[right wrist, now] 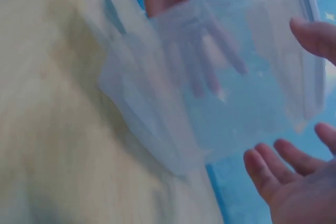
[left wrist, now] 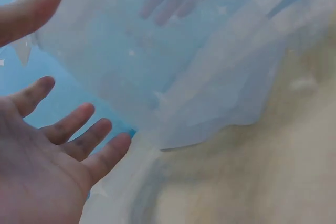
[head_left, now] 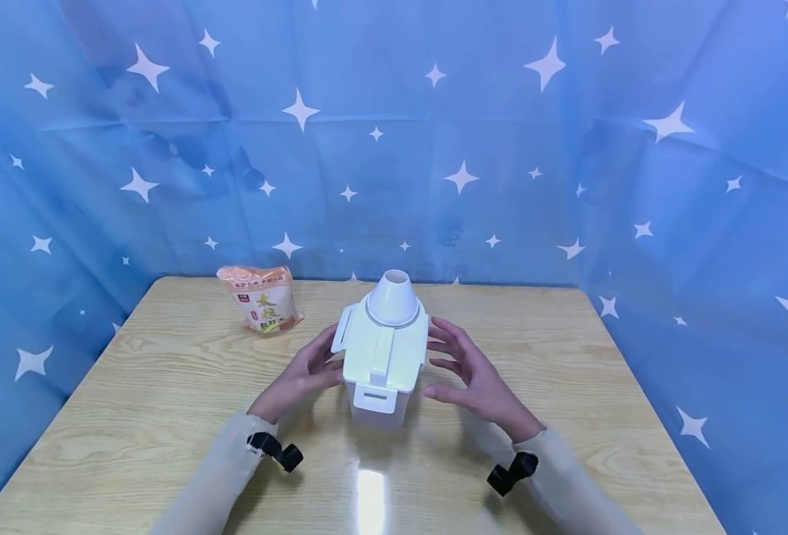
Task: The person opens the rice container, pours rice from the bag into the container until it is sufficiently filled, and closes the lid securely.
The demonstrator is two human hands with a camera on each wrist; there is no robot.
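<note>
I have the container (head_left: 382, 357) standing upright mid-table (head_left: 166, 416), funnel (head_left: 394, 297) on its lid, directly between my hands. My left hand (head_left: 300, 375) sits almost against its left wall; my right hand (head_left: 474, 375) hovers just off its right. Fingers of both are spread and straight, gripping nothing.

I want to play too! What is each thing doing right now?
container: upright on the table, lid on.
funnel: sits on the lid, narrow end up.
bag: stands behind, apart, looks sealed.
left hand: open, beside the container.
right hand: open, beside it, not touching.
</note>
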